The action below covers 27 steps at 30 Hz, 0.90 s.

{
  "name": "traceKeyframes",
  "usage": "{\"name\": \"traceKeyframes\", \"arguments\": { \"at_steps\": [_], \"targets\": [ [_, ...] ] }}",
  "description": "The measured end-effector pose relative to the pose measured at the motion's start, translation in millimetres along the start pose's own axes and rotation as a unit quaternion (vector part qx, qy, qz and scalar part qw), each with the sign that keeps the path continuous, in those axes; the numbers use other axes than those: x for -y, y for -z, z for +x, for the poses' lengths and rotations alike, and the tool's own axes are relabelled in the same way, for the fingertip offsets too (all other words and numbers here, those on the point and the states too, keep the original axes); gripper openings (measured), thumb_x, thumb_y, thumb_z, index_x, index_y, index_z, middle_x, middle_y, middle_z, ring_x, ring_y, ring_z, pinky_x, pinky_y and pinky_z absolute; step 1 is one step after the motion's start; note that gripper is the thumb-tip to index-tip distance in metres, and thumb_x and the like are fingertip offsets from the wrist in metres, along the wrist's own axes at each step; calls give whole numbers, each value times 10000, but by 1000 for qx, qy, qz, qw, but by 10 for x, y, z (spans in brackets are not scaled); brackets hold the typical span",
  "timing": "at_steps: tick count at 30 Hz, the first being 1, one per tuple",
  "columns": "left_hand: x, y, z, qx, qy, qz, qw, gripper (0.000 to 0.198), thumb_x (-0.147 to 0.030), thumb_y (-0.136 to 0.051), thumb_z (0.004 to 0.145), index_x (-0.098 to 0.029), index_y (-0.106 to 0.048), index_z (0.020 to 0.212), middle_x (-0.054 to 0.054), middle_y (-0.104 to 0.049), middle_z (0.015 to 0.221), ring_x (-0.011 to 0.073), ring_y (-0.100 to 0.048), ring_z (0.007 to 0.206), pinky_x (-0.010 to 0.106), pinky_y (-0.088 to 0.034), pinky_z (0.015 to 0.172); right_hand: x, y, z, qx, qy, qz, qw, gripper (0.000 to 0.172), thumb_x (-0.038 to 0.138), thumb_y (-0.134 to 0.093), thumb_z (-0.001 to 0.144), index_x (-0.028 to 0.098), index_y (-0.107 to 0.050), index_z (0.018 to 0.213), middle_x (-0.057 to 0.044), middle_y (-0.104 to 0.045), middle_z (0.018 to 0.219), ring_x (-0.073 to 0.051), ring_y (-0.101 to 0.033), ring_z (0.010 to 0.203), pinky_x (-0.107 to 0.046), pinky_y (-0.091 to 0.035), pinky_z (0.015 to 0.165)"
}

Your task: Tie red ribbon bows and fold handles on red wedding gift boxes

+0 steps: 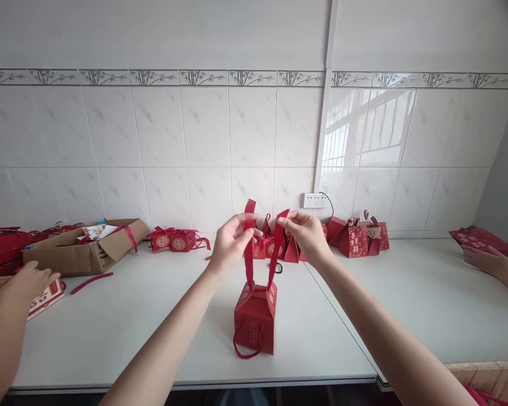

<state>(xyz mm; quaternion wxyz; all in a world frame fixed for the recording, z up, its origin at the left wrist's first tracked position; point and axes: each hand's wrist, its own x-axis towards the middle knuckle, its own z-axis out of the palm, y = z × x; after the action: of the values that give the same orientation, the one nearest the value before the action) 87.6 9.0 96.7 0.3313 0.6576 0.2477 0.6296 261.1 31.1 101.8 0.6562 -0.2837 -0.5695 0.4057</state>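
A small red gift box stands upright on the white table in front of me, a twisted red cord handle hanging on its near side. From its top rises a red ribbon in two strands. My left hand pinches the left strand near its upper end. The right strand is pinched near its tip between the thumb and fingers of my right hand. Both strands are stretched up from the box, slightly apart.
Finished-looking red boxes and more red boxes line the wall. An open cardboard box sits at left, beside a loose ribbon strip. Other people's hands are at the far left and far right. A power strip hangs on the wall.
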Motion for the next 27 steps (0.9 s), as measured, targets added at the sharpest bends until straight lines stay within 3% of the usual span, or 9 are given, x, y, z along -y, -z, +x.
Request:
{"name": "traceKeyframes", "arguments": {
  "at_steps": [3, 8, 14, 19, 22, 25, 27],
  "targets": [
    [13, -18, -33, 17, -6, 17, 1000, 338, -191, -585, 770, -190, -594, 1108, 88, -607, 1199, 173, -650, 907, 288, -535, 762, -8, -18, 69, -13, 6, 36, 999, 382, 457, -834, 518, 177, -604, 641, -2, -624, 615, -125, -571, 580, -279, -482, 604],
    [44, -40, -78, 38, -10, 37, 999, 340, -233, -573, 808, -210, -604, 1146, 78, -585, 1263, 216, -586, 1110, 322, -510, 895, -4, -33, 82, -12, 20, 56, 998, 374, 472, -814, 555, 178, -620, 681, -2, -611, 650, -120, -556, 602, -275, -477, 613],
    [79, -31, -62, -3, -23, 48, 999, 415, -229, -552, 825, -243, -545, 1240, 63, -557, 1308, 217, -581, 1123, 337, -505, 909, 111, -14, 91, -73, 66, -39, 994, 375, 508, -763, 596, 182, -602, 692, 9, -569, 650, -99, -468, 560, -256, -403, 539],
    [143, 23, -51, -32, -5, 52, 998, 457, -197, -546, 801, -228, -533, 1257, 73, -567, 1294, 219, -558, 1166, 333, -471, 957, 172, 125, 100, -107, 91, -65, 988, 359, 499, -734, 632, 184, -578, 701, 5, -569, 663, -97, -478, 558, -242, -405, 503],
    [244, 35, -53, -45, 8, 37, 998, 512, -171, -545, 786, -214, -492, 1293, 84, -521, 1343, 215, -537, 1198, 324, -451, 985, 203, 215, 65, -163, 113, -106, 974, 288, 436, -694, 700, 184, -553, 694, 18, -541, 607, -80, -444, 495, -223, -360, 439],
    [357, 33, -47, -65, 20, 12, 998, 528, -180, -546, 790, -226, -470, 1311, 92, -569, 1277, 225, -597, 1114, 328, -501, 903, 262, 296, 30, -169, 110, -167, 965, 224, 350, -654, 752, 190, -520, 671, 15, -545, 570, -80, -459, 464, -210, -337, 399],
    [406, 24, -33, -72, 21, -10, 997, 510, -190, -550, 793, -234, -484, 1297, 80, -651, 1104, 231, -644, 1022, 312, -534, 799, 303, 345, 20, -172, 117, -159, 965, 220, 322, -631, 770, 195, -485, 665, -21, -622, 657, -107, -560, 537, -211, -402, 425]
  ]
}}
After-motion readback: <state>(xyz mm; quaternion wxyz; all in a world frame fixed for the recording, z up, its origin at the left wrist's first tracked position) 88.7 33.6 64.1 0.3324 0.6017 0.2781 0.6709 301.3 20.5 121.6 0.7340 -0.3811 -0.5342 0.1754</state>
